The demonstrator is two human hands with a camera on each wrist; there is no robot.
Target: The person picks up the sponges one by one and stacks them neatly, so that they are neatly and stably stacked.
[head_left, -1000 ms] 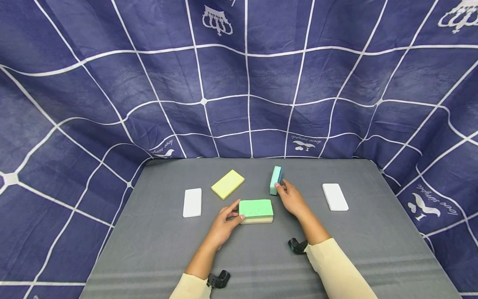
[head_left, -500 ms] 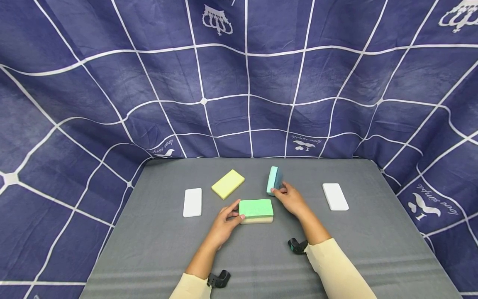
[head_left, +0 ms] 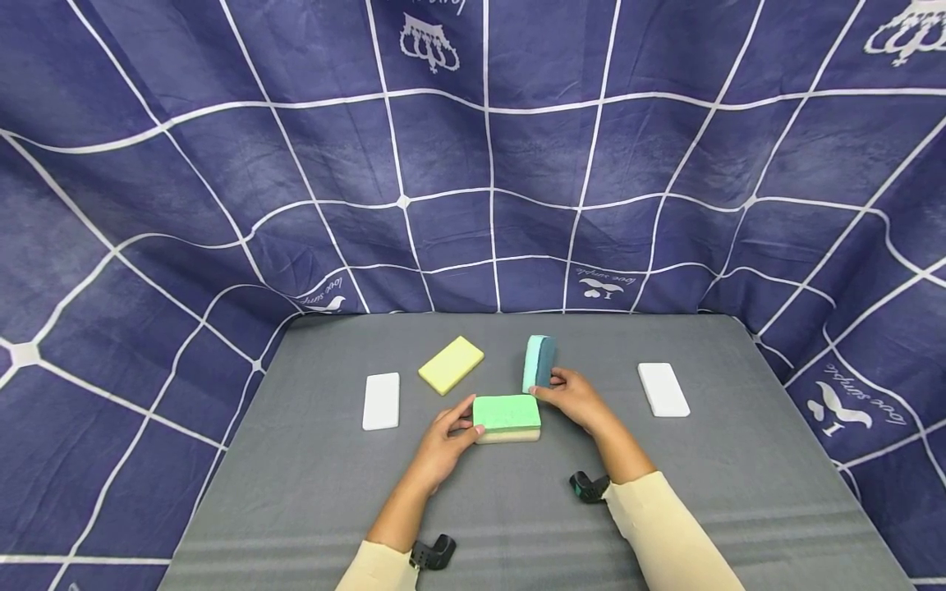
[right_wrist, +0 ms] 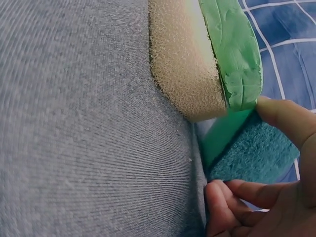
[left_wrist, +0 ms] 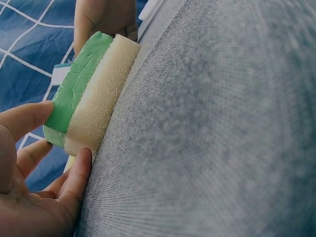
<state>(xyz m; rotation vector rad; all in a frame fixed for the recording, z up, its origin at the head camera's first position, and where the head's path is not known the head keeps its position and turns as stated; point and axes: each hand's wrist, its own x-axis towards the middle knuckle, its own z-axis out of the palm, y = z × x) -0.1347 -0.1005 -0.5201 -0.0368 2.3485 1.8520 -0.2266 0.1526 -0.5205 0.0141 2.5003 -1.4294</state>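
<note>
Blue curtain (head_left: 532, 148) backs the table (head_left: 510, 517); my half-closed left grip (head_left: 439, 448) holds a green block (head_left: 507, 412) on a cream sponge (left_wrist: 104, 91), my right grip (head_left: 578, 400) pinches a teal sponge (head_left: 540, 361) on edge

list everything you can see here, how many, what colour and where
block: 1, green layer over cream, centre of the table
sponge: 1, light teal with a darker teal side, just beyond the block's right end
yellow slab: 1, yellow, beyond the block and to its left
white slabs: 2, white, one far left, one far right
table: 1, grey, under everything
cloth: blue with white lines, behind the table
wrist devices: 2, black, one at each wrist
sleeves: 2, cream, at the bottom edge
left hand: 1, gripping the block's left end
right hand: 1, pinching the sponge
</note>
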